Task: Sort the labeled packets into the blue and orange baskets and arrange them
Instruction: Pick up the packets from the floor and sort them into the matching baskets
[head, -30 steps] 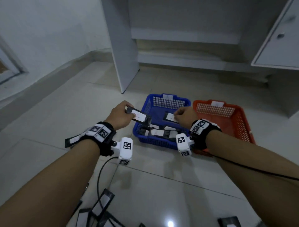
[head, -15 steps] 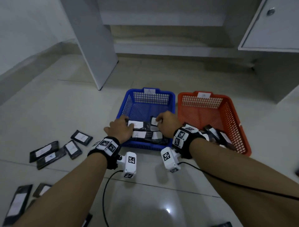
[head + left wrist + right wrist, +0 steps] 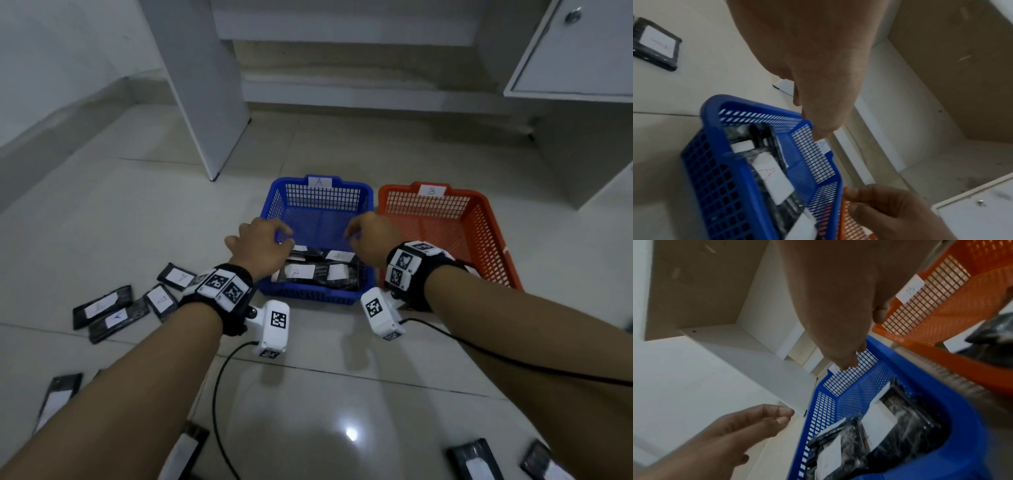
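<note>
The blue basket (image 3: pixel 320 299), tagged A, holds several black packets with white labels (image 3: pixel 301 272) lying flat at its near end. The orange basket (image 3: pixel 445 219), tagged B, stands to its right. My left hand (image 3: pixel 260 246) hovers over the blue basket's left rim with loosely curled fingers and holds nothing. My right hand (image 3: pixel 371 240) hovers over its right rim, also holding nothing. The right wrist view shows the left hand (image 3: pixel 735 434) with relaxed fingers beside the blue basket (image 3: pixel 920 374), and dark packets (image 3: pixel 992 337) in the orange basket (image 3: pixel 941 305).
Several labeled packets (image 3: pixel 102 305) lie on the floor tiles to the left, more at the bottom left (image 3: pixel 56 397) and bottom right (image 3: pixel 476 462). A white cabinet panel (image 3: pixel 202 85) stands behind, a cabinet door (image 3: pixel 575 51) at the right. Cables (image 3: pixel 219 394) trail below my wrists.
My left hand laid the packet it held into the blue basket. Both hands pressed on the packets there, then lifted off and now hover over the rims.
</note>
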